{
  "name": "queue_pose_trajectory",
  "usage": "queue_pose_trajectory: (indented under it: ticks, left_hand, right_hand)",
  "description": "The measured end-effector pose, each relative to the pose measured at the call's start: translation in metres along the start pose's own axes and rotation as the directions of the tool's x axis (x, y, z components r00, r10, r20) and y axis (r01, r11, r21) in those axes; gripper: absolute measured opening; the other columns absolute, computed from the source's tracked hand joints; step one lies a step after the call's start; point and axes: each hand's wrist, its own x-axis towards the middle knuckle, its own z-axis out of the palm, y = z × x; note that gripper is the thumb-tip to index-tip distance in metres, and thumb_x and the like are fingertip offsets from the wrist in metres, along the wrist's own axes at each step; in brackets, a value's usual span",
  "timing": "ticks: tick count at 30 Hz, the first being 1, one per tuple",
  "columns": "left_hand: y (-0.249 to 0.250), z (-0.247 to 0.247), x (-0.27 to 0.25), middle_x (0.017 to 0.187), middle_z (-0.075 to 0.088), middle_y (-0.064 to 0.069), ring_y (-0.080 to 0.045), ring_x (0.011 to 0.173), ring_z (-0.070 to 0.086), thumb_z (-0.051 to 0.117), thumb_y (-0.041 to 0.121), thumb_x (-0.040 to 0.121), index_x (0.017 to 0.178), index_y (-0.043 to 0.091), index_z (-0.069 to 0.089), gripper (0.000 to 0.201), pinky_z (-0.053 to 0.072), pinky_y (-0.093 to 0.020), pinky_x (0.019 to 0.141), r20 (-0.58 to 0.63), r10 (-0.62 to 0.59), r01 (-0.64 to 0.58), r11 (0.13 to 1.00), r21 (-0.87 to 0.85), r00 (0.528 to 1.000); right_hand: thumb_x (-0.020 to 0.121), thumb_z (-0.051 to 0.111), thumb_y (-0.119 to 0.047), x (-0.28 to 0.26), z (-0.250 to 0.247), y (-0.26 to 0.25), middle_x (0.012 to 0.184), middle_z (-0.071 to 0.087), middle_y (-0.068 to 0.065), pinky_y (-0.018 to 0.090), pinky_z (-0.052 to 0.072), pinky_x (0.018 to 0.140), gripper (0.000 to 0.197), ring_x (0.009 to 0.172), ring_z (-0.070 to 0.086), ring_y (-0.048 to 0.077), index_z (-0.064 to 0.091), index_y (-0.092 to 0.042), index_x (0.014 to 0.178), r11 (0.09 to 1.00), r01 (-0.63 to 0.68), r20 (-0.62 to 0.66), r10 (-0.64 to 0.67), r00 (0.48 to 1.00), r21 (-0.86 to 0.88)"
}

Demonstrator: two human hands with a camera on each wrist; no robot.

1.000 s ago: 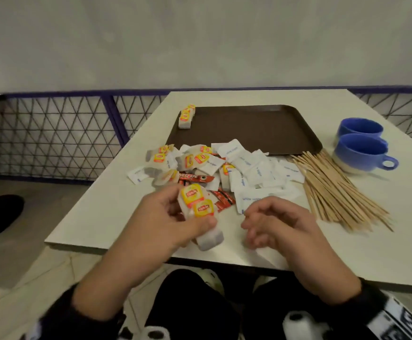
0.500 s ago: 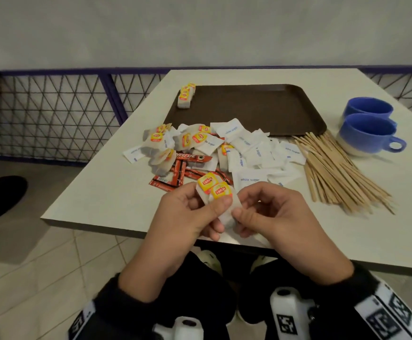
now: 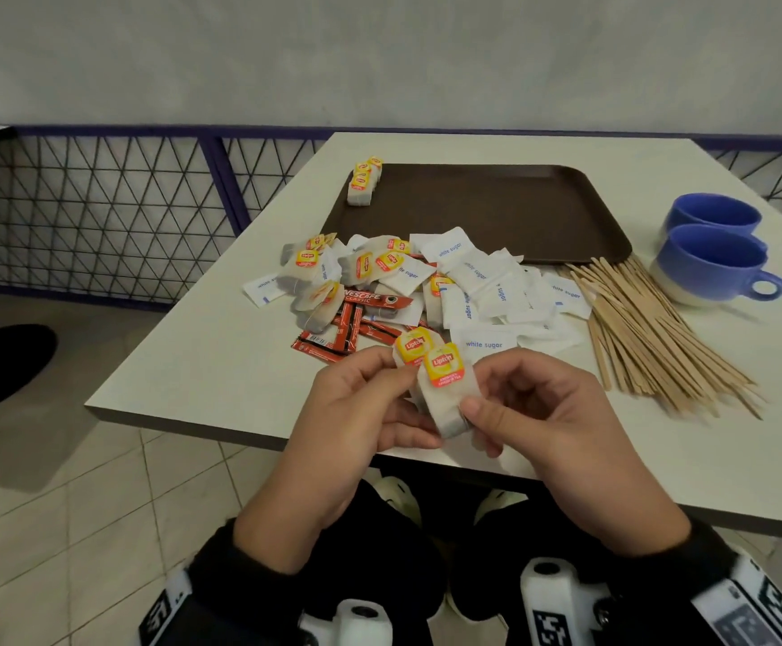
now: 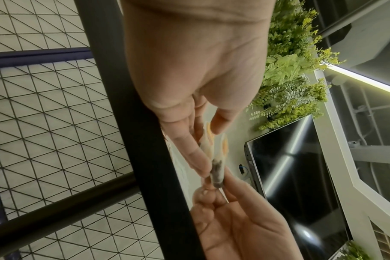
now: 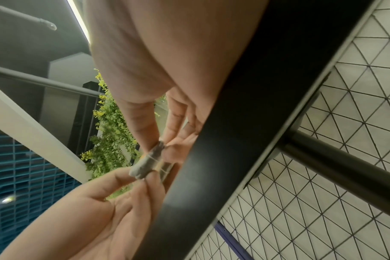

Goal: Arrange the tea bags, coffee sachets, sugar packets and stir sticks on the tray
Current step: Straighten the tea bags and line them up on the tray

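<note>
Two Lipton tea bags (image 3: 445,389) with yellow tags are held together just above the table's near edge. My left hand (image 3: 414,403) grips them from the left, and my right hand (image 3: 477,412) pinches the front bag's lower edge from the right. Seen from the left wrist, the left hand (image 4: 211,151) holds the tea bags (image 4: 216,168). In the right wrist view the right hand (image 5: 160,144) pinches the tea bags (image 5: 147,163). The brown tray (image 3: 496,212) lies beyond, with a short row of tea bags (image 3: 363,181) at its far left corner. A mixed pile holds tea bags (image 3: 365,265), sugar packets (image 3: 473,272) and red coffee sachets (image 3: 370,303). To its right lie the stir sticks (image 3: 650,328).
Two blue cups (image 3: 710,263) stand to the right of the tray. A wire-mesh railing (image 3: 100,216) runs along the left, beyond the table's edge. The white table (image 3: 202,347) has bare surface left of the pile.
A second ago only my left hand held the tea bags and my right hand hovered beside it, holding nothing. The right hand has since come in and now pinches the bags too.
</note>
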Motion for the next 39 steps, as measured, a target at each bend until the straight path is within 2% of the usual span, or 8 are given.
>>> queue_pose_trajectory:
  ticks: [5, 9, 14, 24, 28, 31, 36, 39]
  left_hand:
    - [0.005, 0.001, -0.003, 0.097, 0.076, -0.021, -0.034, 0.083, 0.075, 0.063, 0.033, 0.085, 0.101, 0.009, 0.07, 0.029, 0.062, -0.034, 0.063, 0.051, -0.01, 0.011, 1.0, -0.023, 0.999]
    - [-0.001, 0.001, -0.003, 0.096, 0.077, -0.014, -0.029, 0.087, 0.076, 0.064, 0.014, 0.094, 0.108, 0.003, 0.068, 0.018, 0.062, -0.031, 0.066, 0.046, 0.055, -0.059, 0.995, 0.083, 0.997]
    - [-0.002, 0.001, -0.005, 0.095, 0.077, -0.011, -0.025, 0.087, 0.077, 0.065, 0.013, 0.094, 0.108, 0.002, 0.068, 0.018, 0.062, -0.031, 0.068, 0.071, 0.094, -0.102, 0.988, 0.117, 0.993]
    - [0.0, 0.005, -0.011, 0.104, 0.076, -0.001, -0.021, 0.095, 0.075, 0.075, 0.021, 0.086, 0.111, 0.015, 0.069, 0.026, 0.064, -0.045, 0.075, 0.007, 0.149, -0.147, 0.965, 0.218, 0.989]
    - [0.006, 0.007, -0.015, 0.098, 0.075, 0.01, -0.007, 0.09, 0.07, 0.08, 0.023, 0.084, 0.11, 0.028, 0.069, 0.029, 0.06, -0.035, 0.08, -0.021, 0.329, -0.293, 0.867, 0.404, 0.944]
    - [0.019, 0.004, -0.01, 0.087, 0.075, 0.01, -0.001, 0.078, 0.064, 0.082, 0.023, 0.082, 0.116, 0.029, 0.067, 0.037, 0.055, -0.023, 0.075, 0.022, 0.329, -0.294, 0.811, 0.506, 0.944]
    - [0.036, 0.003, -0.004, 0.086, 0.076, 0.004, -0.022, 0.082, 0.068, 0.084, 0.017, 0.08, 0.117, 0.028, 0.068, 0.042, 0.057, -0.036, 0.079, 0.13, 0.245, -0.272, 0.741, 0.613, 0.961]
    - [0.062, -0.002, 0.008, 0.085, 0.077, -0.002, -0.028, 0.079, 0.069, 0.085, 0.014, 0.078, 0.114, 0.028, 0.068, 0.042, 0.059, -0.039, 0.076, 0.141, 0.272, -0.297, 0.707, 0.641, 0.952]
  right_hand:
    - [0.083, 0.076, 0.001, 0.002, 0.004, 0.001, 0.077, 0.064, 0.011, 0.033, 0.05, 0.055, 0.023, 0.057, 0.053, 0.029, 0.071, -0.01, 0.102, 0.998, -0.053, -0.039, 0.052, 0.998, -0.014]
    - [0.084, 0.077, -0.004, 0.002, 0.004, 0.0, 0.076, 0.065, 0.009, 0.036, 0.049, 0.056, 0.022, 0.056, 0.053, 0.027, 0.073, -0.016, 0.101, 0.997, -0.065, -0.023, 0.064, 0.998, -0.046]
    - [0.086, 0.076, -0.024, 0.002, 0.009, -0.002, 0.078, 0.064, 0.009, 0.038, 0.05, 0.052, 0.014, 0.064, 0.056, 0.023, 0.076, -0.018, 0.098, 0.992, -0.048, -0.047, 0.043, 0.998, -0.113]
    - [0.089, 0.073, -0.014, 0.001, 0.005, -0.003, 0.07, 0.057, 0.02, 0.045, 0.045, 0.056, 0.005, 0.057, 0.052, 0.029, 0.074, -0.01, 0.087, 0.998, -0.008, -0.035, 0.006, 0.999, -0.06]
    - [0.089, 0.074, -0.012, 0.0, 0.005, -0.004, 0.07, 0.057, 0.021, 0.047, 0.043, 0.057, 0.006, 0.057, 0.051, 0.028, 0.072, -0.008, 0.085, 0.999, -0.008, -0.03, 0.007, 1.0, -0.044]
    - [0.089, 0.074, -0.012, 0.0, 0.006, -0.004, 0.069, 0.058, 0.02, 0.047, 0.043, 0.057, 0.006, 0.056, 0.051, 0.029, 0.072, -0.007, 0.085, 0.999, -0.01, -0.036, 0.009, 0.999, -0.047]
    - [0.088, 0.076, -0.013, 0.0, 0.006, -0.004, 0.071, 0.058, 0.017, 0.044, 0.043, 0.056, 0.006, 0.057, 0.051, 0.027, 0.073, -0.008, 0.088, 0.999, -0.03, -0.054, 0.027, 0.998, -0.042]
    - [0.087, 0.076, -0.013, 0.0, 0.006, -0.003, 0.078, 0.066, 0.008, 0.036, 0.052, 0.064, 0.008, 0.066, 0.059, 0.02, 0.076, -0.019, 0.091, 0.997, -0.038, -0.111, 0.031, 0.993, -0.063]
